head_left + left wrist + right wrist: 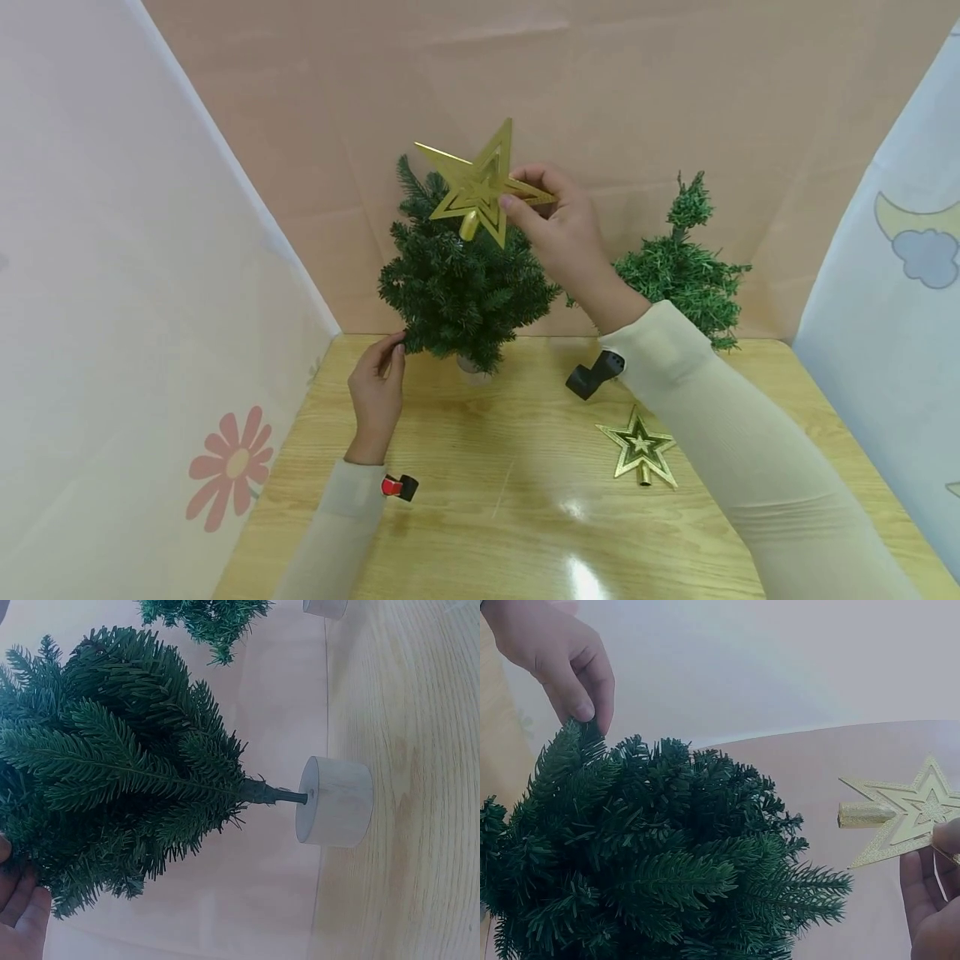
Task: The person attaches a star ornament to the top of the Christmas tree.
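Note:
In the head view my right hand [558,221] pinches one arm of a gold star tree topper [480,187] between thumb and fingers. The star is held in front of the upper part of a small dark green artificial Christmas tree [465,287]. Its short hollow tube [862,815] points toward the tree's side in the right wrist view. Down at the tree's lower left, my left hand [377,392] pinches the tip of a branch [581,742]. The tree stands upright on a round pale base [337,801], joined by a thin stem.
A second, thinner green tree [678,271] stands at the back right, partly behind my right arm. Another gold star topper [640,446] lies on the wooden table [465,517] near my right sleeve. Pale cloth walls [150,250] enclose the table at left, back and right.

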Demonstrator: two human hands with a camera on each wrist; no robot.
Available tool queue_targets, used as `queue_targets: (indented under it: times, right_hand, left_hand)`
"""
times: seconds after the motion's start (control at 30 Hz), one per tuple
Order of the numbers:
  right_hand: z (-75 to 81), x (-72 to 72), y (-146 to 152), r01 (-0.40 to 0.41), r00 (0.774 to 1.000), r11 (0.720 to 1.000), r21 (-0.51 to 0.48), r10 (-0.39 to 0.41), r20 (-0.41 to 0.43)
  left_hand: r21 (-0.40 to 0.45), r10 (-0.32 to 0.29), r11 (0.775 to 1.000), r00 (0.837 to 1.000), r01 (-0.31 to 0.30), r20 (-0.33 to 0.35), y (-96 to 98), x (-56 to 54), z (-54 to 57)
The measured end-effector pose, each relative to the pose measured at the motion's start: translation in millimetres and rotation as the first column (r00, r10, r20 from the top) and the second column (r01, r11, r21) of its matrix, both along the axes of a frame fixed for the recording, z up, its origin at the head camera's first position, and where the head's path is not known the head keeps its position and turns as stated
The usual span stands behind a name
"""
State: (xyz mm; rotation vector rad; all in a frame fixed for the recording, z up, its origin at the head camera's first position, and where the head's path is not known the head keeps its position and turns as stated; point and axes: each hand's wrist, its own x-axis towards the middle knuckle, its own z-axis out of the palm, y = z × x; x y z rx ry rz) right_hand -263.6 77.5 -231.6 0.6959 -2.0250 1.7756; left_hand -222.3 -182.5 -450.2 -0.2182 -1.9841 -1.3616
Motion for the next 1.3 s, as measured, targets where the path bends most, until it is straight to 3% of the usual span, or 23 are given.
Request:
queue_targets:
  times: [0.3,0.33,0.37,0.5,0.6,0.7,0.97,1.3]
  right_hand:
    - [5.2,-8.9,-12.6,0.0,1.0,1.0,0.017,0.0,-0.02]
    - [6.4,-9.0,-14.0,-0.002,1.0,1.0,0.017,0.002,-0.016]
    - [9.2,-5.9,-15.7,-0.004,1.0,1.0,0.017,0.005,-0.015]
    - [15.6,0.6,-21.3,0.006,1.0,0.999,0.036,-0.006,-0.012]
    - [19.4,5.5,-24.9,0.022,1.0,0.998,0.053,-0.022,-0.012]
    - [21.5,8.5,-28.4,0.026,1.0,0.998,0.057,-0.026,-0.007]
    - [3.8,-15.5,-29.2,0.036,0.999,0.992,0.117,-0.036,-0.006]
    - [-2.9,-17.9,-32.3,0.043,0.999,0.985,0.166,-0.04,-0.025]
  left_hand:
    - [0.009,-0.009,1.0,1.0,0.01,-0.023,-0.3,-0.6,0.7]
    - [0.005,-0.006,1.0,1.0,0.007,-0.03,1.5,1.7,4.7]
    - [0.001,-0.004,1.0,0.999,0.004,-0.038,3.5,4.5,9.5]
    - [0.001,-0.008,1.0,0.999,0.008,-0.039,3.4,4.6,10.1]
    - [0.006,-0.015,1.0,0.999,0.016,-0.03,-1.0,-1.1,0.6]
    - [-0.003,-0.01,1.0,1.0,0.01,-0.023,-1.5,-1.2,-0.2]
    - [-0.005,-0.019,1.0,1.0,0.019,-0.012,-1.3,0.2,0.8]
    - [-0.001,-0.02,1.0,1.0,0.02,0.002,-1.7,2.3,1.6]
